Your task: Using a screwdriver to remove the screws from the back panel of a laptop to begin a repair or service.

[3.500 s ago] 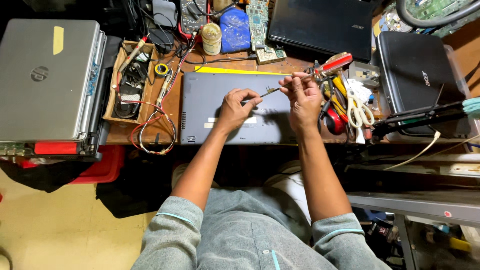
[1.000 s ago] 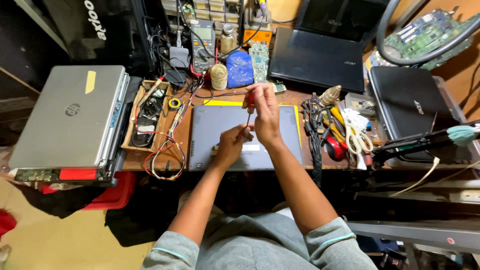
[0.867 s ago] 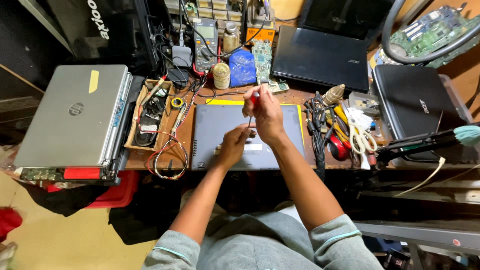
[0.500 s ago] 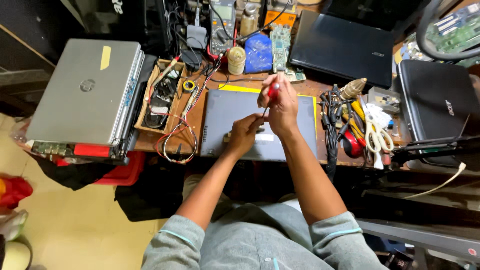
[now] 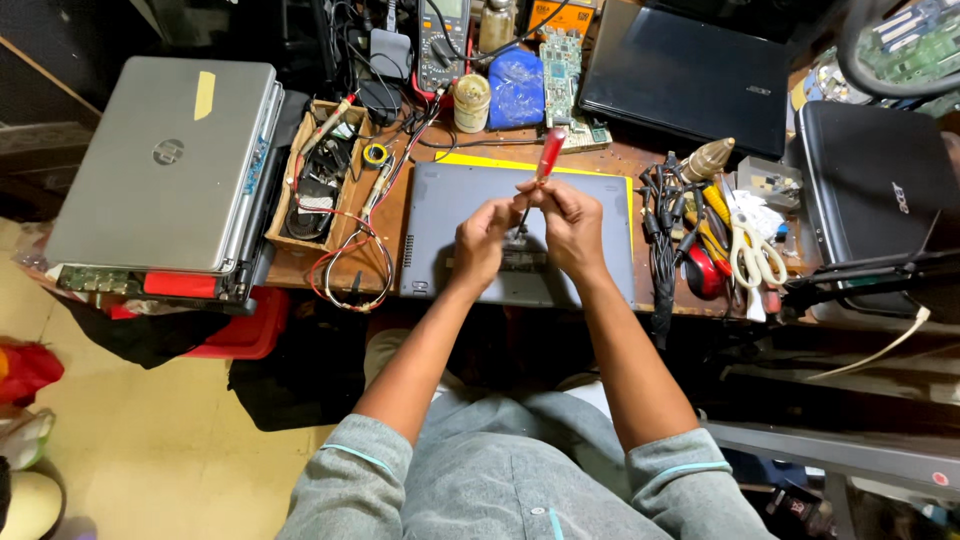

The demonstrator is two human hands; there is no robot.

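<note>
A grey laptop (image 5: 440, 215) lies upside down on the wooden bench in front of me, over a yellow sheet. My right hand (image 5: 570, 222) grips a screwdriver with a red handle (image 5: 549, 155), held upright above the laptop's base. My left hand (image 5: 482, 232) sits just beside it, fingers pinched at the screwdriver's shaft near the tip. Both hands hover over the middle of the laptop's underside, where a dark label or panel shows between them.
A silver laptop stack (image 5: 165, 165) lies at the left, a wooden tray of cables and parts (image 5: 318, 170) beside it. Black laptops sit at back right (image 5: 690, 75) and far right (image 5: 875, 190). Scissors (image 5: 752, 250), cables and tools crowd the right side. A multimeter (image 5: 440, 35) stands behind.
The camera view has shifted and drawn closer. My hands came together over the laptop's middle, and the red-handled screwdriver now stands upright, with my left fingers at its shaft.
</note>
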